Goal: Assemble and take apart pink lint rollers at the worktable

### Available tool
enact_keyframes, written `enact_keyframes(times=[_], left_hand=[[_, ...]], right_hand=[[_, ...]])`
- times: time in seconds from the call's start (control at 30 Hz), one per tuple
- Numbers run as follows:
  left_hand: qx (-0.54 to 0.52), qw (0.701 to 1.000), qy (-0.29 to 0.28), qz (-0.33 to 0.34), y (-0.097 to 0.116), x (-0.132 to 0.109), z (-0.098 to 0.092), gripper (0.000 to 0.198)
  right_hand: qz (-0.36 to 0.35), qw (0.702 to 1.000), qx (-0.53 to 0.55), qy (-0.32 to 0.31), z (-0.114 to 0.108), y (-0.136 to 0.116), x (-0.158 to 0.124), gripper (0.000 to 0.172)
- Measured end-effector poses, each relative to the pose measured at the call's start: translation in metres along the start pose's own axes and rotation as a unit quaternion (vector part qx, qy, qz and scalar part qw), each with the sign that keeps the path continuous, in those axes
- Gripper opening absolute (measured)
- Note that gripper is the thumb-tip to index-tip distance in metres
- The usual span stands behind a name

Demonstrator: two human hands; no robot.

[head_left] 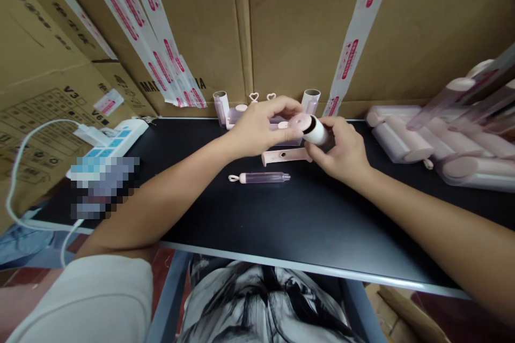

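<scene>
Pink cap [300, 121] and white tube [317, 132] meet in your two hands above the black table [257, 225].
Your left hand [267, 126] pinches the cap between thumb and fingers, right at the tube's dark open mouth; whether the two touch, you cannot tell from here. Your right hand [341, 150] is closed around the tube, which tilts toward your left. Just below them lies a pink strip [274, 157] with a hole, and nearer you a clear purple stick [264, 177] with a loop. Pink and purple cases [406, 136] are heaped at your right; a power strip [127, 131] sits at your left.
</scene>
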State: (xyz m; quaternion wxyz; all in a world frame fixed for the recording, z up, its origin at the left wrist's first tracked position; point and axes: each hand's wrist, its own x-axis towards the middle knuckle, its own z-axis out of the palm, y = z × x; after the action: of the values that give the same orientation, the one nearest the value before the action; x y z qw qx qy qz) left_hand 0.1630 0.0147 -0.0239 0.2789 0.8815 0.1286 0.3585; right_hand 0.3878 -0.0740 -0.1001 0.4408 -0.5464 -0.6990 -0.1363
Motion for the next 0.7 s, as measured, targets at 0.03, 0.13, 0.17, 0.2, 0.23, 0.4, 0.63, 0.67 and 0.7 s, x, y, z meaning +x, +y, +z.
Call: enact_keyframes(times=[0.03,0.13,0.17,0.2,0.23,0.4,0.63,0.67,0.7], left_hand=[[0.006,1.0,-0.004,0.012,0.006,-0.001,0.002,0.031],[0.015,1.0,0.001,0.019,0.015,-0.004,0.006,0.03],[0.01,1.0,0.006,0.012,0.016,-0.004,0.006,0.031],[0.003,1.0,0.012,-0.002,0.017,-0.005,0.006,0.032],[-0.007,1.0,0.016,-0.02,0.017,-0.005,0.006,0.033],[-0.067,0.992,0.008,-0.107,0.021,-0.004,0.004,0.029],[-0.115,0.987,-0.014,-0.113,0.024,-0.015,0.023,0.05],[-0.127,0.985,-0.022,-0.113,0.026,-0.017,0.029,0.054],[-0.138,0.983,-0.027,-0.115,0.028,-0.019,0.033,0.056]], right_hand=[[-0.011,1.0,-0.007,0.001,-0.003,-0.005,-0.001,0.04],[-0.031,0.999,-0.01,0.013,-0.007,-0.014,-0.005,0.046],[-0.037,0.999,-0.008,0.017,-0.008,-0.016,-0.006,0.051],[-0.04,0.999,-0.006,0.02,-0.009,-0.016,-0.007,0.056],[-0.042,0.999,-0.006,0.017,-0.01,-0.017,-0.007,0.061],[-0.053,0.998,0.01,-0.02,-0.014,-0.02,-0.009,0.08],[-0.03,0.995,0.097,-0.013,-0.019,-0.03,-0.013,0.079],[-0.027,0.994,0.106,-0.013,-0.02,-0.032,-0.013,0.079],[-0.024,0.993,0.115,-0.015,-0.021,-0.034,-0.013,0.078]])
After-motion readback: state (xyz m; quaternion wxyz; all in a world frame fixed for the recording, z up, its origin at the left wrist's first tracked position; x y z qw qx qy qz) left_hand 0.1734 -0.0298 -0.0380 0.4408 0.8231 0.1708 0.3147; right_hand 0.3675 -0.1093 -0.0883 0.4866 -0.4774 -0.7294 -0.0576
